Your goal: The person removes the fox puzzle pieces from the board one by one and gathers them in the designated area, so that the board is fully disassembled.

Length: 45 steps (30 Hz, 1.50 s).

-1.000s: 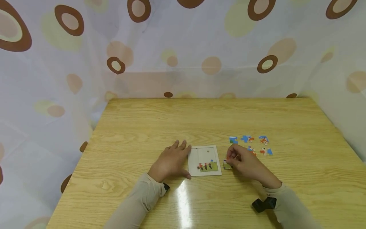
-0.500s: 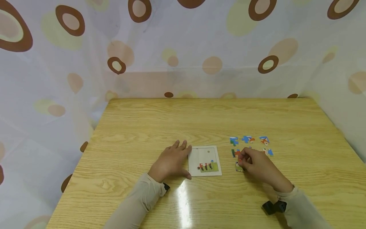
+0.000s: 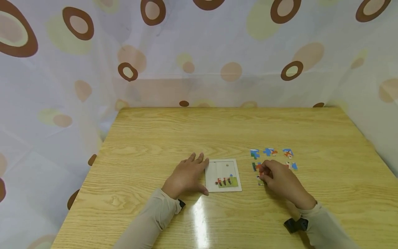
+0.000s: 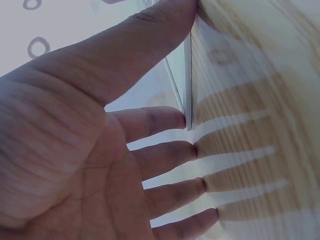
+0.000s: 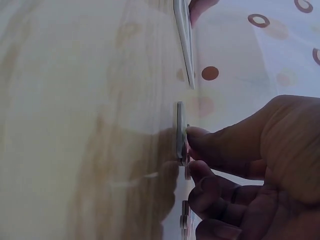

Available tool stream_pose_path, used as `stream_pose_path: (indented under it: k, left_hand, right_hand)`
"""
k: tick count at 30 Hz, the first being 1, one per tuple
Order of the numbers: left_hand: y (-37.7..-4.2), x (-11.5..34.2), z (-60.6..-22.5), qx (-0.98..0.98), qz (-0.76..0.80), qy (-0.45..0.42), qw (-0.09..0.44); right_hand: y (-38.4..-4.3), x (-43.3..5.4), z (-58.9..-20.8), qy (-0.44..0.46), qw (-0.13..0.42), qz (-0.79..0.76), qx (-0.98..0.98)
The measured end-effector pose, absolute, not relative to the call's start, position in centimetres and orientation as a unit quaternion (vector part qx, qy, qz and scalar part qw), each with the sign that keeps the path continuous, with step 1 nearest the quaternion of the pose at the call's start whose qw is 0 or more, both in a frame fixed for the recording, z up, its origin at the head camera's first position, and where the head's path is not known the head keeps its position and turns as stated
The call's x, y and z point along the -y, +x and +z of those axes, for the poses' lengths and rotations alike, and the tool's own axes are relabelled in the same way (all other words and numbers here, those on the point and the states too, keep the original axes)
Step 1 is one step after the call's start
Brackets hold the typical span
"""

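My left hand (image 3: 186, 176) rests on the table with fingers spread, its thumb and index fingertip at the left edge of a white puzzle tray (image 3: 214, 190). Joined pieces with a green ground and dark-and-red figures (image 3: 228, 181) lie along the tray's lower right. To the right of the tray, my right hand (image 3: 283, 181) pinches a green and red jigsaw piece (image 3: 260, 181) between thumb and index finger, its other fingers curled. In the right wrist view the piece (image 5: 179, 122) appears edge-on, low over the wood; the fingers partly cover it.
Behind the right hand lie several loose pieces: a blue-green one (image 3: 254, 153), a blue-orange one (image 3: 269, 151), a blue one with a figure (image 3: 287, 153), a red-green one (image 3: 255, 166). A patterned curtain (image 3: 199, 90) hangs behind the wooden table (image 3: 149, 145).
My right hand has shifted right, away from the tray, with the green and red jigsaw piece, uncovering the red-green piece. It has barely moved over the last half second. My left hand stays put.
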State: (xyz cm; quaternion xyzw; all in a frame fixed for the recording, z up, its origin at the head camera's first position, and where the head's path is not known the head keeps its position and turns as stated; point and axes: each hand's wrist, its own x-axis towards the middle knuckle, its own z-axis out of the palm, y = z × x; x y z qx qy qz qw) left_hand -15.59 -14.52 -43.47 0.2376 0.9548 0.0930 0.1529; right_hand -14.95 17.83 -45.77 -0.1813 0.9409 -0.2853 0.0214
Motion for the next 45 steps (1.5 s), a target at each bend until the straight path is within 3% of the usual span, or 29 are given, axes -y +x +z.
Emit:
stream_pose_path:
  k: [12, 35, 45]
  left_hand:
    - [-15.6, 14.5, -43.5, -0.955, 0.101, 0.226, 0.162]
    - [-15.6, 14.3, -43.6, -0.958, 0.083, 0.226, 0.155]
    - [-15.6, 14.3, -43.5, -0.958, 0.083, 0.225, 0.155]
  right_hand:
    - [-15.3, -14.9, -44.7, -0.224, 0.001, -0.311, -0.924]
    - [-15.9, -7.9, -45.1, -0.341, 0.094, -0.332, -0.875]
    - [-15.6, -7.8, -45.1, -0.335, 0.088, -0.305, -0.887]
